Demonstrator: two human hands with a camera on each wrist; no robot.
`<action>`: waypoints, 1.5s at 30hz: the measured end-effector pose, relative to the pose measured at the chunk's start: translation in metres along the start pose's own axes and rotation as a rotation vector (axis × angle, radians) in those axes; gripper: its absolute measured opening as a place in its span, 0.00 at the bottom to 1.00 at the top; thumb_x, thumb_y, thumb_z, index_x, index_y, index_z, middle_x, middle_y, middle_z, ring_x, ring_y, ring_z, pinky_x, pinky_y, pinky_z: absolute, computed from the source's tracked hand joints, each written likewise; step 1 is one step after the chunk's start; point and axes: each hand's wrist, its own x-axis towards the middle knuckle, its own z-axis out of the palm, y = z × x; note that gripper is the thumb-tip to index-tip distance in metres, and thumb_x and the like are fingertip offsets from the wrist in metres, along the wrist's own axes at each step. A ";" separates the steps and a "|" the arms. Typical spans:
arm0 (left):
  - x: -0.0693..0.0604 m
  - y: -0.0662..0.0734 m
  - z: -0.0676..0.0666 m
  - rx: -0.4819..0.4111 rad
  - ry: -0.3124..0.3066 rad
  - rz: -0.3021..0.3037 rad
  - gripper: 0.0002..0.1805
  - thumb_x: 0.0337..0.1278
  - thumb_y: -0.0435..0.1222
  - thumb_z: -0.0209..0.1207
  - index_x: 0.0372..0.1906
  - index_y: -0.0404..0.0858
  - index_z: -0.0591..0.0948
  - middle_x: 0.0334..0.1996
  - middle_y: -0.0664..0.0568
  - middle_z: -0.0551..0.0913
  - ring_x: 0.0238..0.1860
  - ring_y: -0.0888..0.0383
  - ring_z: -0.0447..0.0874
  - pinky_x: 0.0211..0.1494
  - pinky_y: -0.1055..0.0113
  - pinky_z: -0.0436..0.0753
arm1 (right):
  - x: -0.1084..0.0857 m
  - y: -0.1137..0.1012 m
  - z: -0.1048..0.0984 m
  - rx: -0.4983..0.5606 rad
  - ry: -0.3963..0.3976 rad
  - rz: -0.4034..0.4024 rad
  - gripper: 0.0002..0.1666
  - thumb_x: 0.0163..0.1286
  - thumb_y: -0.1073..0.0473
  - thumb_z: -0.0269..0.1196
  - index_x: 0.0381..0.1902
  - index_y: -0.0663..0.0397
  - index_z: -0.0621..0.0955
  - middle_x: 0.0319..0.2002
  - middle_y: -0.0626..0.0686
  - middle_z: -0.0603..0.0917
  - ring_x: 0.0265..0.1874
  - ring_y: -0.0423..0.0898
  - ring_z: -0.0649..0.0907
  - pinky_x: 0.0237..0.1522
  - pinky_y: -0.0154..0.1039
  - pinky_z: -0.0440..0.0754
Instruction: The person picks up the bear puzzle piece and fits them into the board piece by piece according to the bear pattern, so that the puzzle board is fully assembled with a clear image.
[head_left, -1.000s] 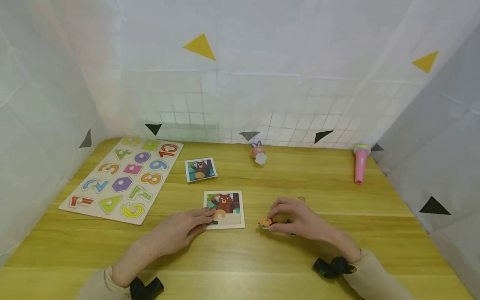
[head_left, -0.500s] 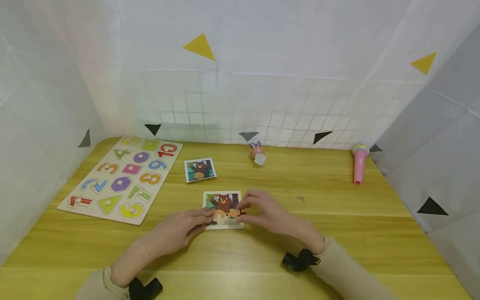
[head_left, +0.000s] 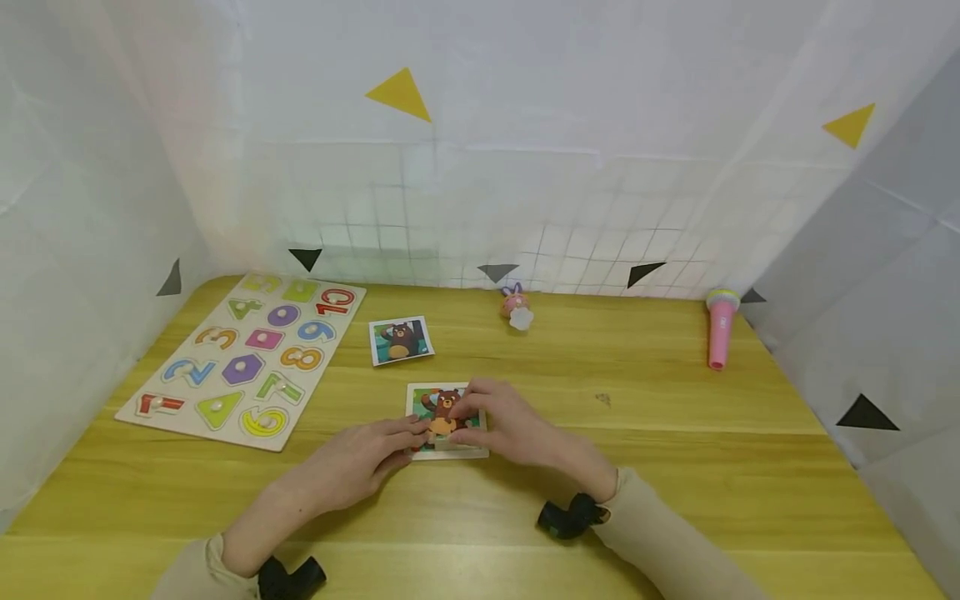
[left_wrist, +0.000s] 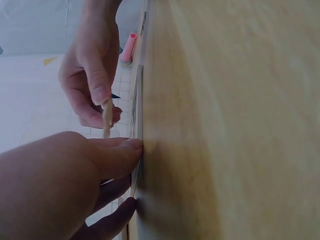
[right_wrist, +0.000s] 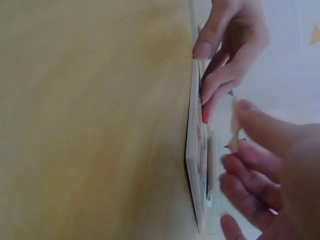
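Observation:
A small square bear jigsaw puzzle (head_left: pixel 450 455) in a pale wooden frame lies on the table. My left hand (head_left: pixel 367 457) rests on its left side, fingers stretched over the face and thumb by the near edge. From the right, my right hand (head_left: pixel 513 429) reaches over the puzzle. Its thumb and fingers pinch a thin wooden puzzle piece (right_wrist: pixel 234 127), held up off the board in both wrist views. Part of the puzzle's lower area shows bare wood; the hands hide some of the picture.
A number and shape peg board (head_left: pixel 243 367) lies at the left. Behind the puzzle is a bear picture card (head_left: pixel 401 340). A small pink bunny-eared toy (head_left: pixel 516 306) sits at the back, and a pink toy microphone (head_left: pixel 720 329) lies far right. White sheets enclose the table.
My right hand has moved left with the puzzle piece, from the table right of the puzzle to above it. My left hand has stayed in place.

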 end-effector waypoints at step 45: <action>0.000 0.005 0.004 0.116 0.002 0.036 0.22 0.75 0.40 0.53 0.70 0.49 0.75 0.68 0.52 0.75 0.67 0.49 0.75 0.65 0.51 0.79 | -0.006 0.008 0.017 -0.047 -0.038 0.095 0.11 0.63 0.48 0.72 0.38 0.46 0.88 0.38 0.43 0.78 0.32 0.44 0.75 0.33 0.29 0.71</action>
